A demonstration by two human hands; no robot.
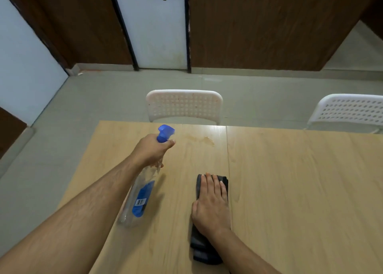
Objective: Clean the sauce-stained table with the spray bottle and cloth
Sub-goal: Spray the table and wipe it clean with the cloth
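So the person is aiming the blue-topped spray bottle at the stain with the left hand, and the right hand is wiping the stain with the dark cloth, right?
Not quite. The head view shows the right hand resting flat on the dark cloth well short of the stain, nearer the person. The rest holds: the left hand grips the spray bottle, its blue top toward the stain.

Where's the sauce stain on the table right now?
In the head view, the sauce stain lies near the table's far edge, just right of the spray bottle nozzle and in front of the middle white chair.

Even, soft indoor light, faint shadows right of the spray bottle (pixel 139 199), mild glare on the far table (pixel 290 180), wide-angle bending at edges, slight softness throughout
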